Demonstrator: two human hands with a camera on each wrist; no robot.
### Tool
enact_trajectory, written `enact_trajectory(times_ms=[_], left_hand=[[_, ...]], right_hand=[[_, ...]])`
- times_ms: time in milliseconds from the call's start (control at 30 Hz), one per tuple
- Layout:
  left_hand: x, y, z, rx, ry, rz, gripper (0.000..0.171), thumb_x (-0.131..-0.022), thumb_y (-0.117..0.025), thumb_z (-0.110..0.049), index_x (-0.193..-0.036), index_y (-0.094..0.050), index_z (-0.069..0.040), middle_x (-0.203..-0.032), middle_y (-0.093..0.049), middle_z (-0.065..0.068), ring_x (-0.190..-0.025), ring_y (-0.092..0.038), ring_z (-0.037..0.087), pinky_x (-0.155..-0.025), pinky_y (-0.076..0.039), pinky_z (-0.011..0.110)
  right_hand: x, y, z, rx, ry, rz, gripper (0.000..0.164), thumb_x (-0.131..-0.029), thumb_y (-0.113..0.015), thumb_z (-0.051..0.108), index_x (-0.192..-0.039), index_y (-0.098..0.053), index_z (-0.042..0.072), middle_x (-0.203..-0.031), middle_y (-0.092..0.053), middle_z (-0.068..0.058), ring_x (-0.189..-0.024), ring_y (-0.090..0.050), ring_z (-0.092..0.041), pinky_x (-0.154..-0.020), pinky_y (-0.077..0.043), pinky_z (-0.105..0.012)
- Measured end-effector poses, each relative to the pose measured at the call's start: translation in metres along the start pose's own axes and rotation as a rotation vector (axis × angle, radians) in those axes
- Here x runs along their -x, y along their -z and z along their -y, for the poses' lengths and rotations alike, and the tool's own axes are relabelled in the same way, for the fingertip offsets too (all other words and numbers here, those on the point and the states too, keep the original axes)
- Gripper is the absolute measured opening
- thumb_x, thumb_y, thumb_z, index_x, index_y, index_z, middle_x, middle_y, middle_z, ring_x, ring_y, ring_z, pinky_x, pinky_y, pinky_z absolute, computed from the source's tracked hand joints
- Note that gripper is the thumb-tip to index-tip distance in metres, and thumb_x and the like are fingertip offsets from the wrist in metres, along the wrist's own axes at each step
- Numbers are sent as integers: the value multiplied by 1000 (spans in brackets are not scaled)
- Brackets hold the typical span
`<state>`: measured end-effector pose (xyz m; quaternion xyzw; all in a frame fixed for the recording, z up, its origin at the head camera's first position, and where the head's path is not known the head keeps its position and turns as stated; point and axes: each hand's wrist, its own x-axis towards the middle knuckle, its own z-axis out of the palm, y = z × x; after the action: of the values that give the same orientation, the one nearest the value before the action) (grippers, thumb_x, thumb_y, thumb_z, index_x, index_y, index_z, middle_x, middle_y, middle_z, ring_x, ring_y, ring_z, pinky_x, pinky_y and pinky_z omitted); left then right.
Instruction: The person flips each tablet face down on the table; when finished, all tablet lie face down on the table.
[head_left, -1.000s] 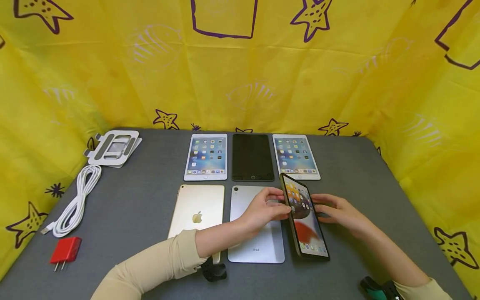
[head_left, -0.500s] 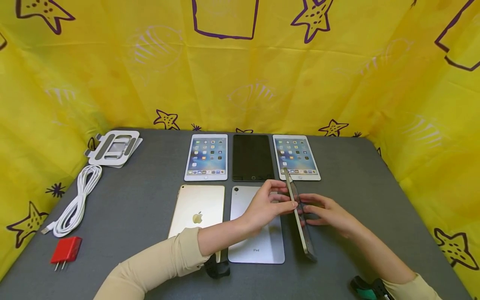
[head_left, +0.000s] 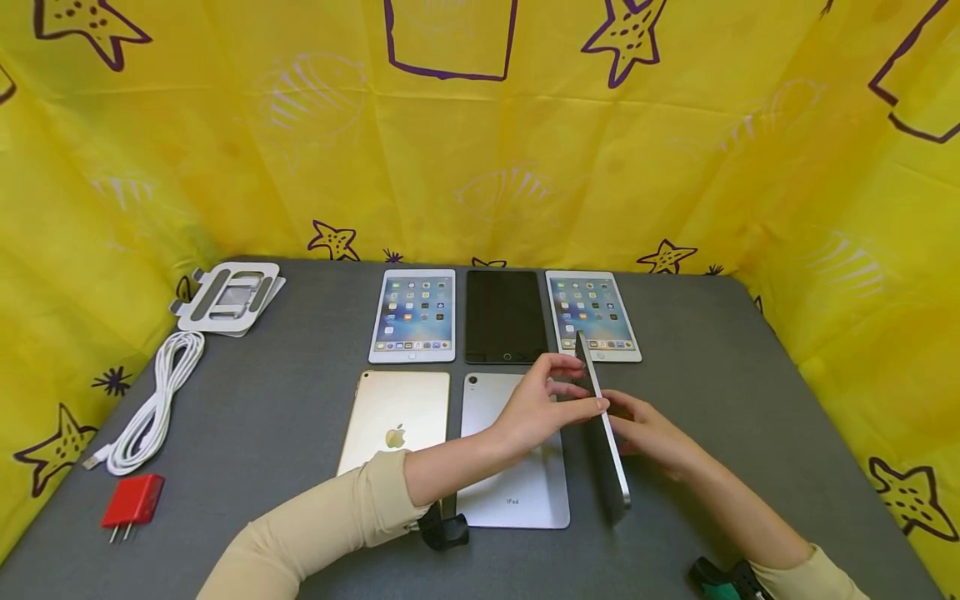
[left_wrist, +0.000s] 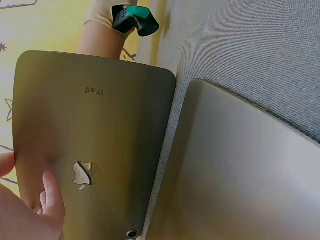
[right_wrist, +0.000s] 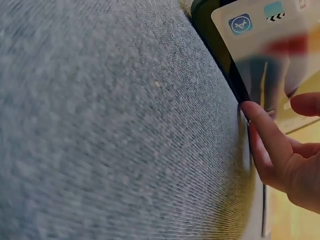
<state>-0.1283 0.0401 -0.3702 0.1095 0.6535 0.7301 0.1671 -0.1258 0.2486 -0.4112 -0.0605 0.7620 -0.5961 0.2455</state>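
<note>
A tablet [head_left: 616, 457] stands steeply on its long side between my hands, its silver edge facing up in the head view. Its grey back, with an apple logo and "iPad" lettering, fills much of the left wrist view. My left hand [head_left: 536, 408] holds it with the thumb on the upper edge and fingers against the back. On the screen side, my right hand [head_left: 654, 435] grips it, fingertips at the lower edge in the right wrist view, where lit app icons [right_wrist: 240, 24] show. Just left lies a silver tablet [head_left: 513, 479], back up.
A gold tablet [head_left: 401, 404] lies left of the silver one. Behind are a white tablet [head_left: 412, 312], a dark-screened tablet [head_left: 506, 317] and another white tablet [head_left: 592, 308]. At far left are a folded stand [head_left: 228, 296], a white cable [head_left: 153, 408] and a red charger [head_left: 132, 500].
The tablet has turned over onto its side, so its lit screen has swung out of the head view and faces right. Both hands stay on it; the right has come further left.
</note>
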Motion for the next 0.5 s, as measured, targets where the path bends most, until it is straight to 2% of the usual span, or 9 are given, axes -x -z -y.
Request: enact_trajectory(times_ms=[100,200,367,500], left_hand=[[-1,-1,0,-34,-7,-4,52,-81,-77,-10,-125,-50,-6,-122,-57,10,-97,-64,14,-75,-50,22],[-2,-1,1,-46,-8,0,51,-82,-77,-11,-125,-50,-6,-123,-57,11,-97,-64,14,-74,-50,22],[-1,-1,0,-67,-2,-1,51,-82,-77,-15,-125,-51,-8,-122,-57,5,-96,-63,11,-73,-51,23],[0,0,0,-89,9,-1,48,-82,-78,-20,-122,-53,-12,-122,-57,2,-96,-62,10,-72,-50,26]], right_hand=[[-2,1,5,27,17,-11,55,-100,-52,17,-143,-32,-12,-137,-43,-31,-105,-59,-27,-85,-54,-43],[-3,5,16,98,74,-68,51,-101,-52,17,-141,-37,-10,-137,-45,-30,-108,-58,-29,-88,-53,-37],[-8,8,44,141,215,-196,47,-103,-50,24,-142,-45,-1,-142,-47,-22,-119,-54,-30,-96,-48,-37],[-15,8,59,149,271,-240,46,-103,-50,29,-142,-47,4,-145,-46,-15,-123,-51,-26,-100,-46,-41]])
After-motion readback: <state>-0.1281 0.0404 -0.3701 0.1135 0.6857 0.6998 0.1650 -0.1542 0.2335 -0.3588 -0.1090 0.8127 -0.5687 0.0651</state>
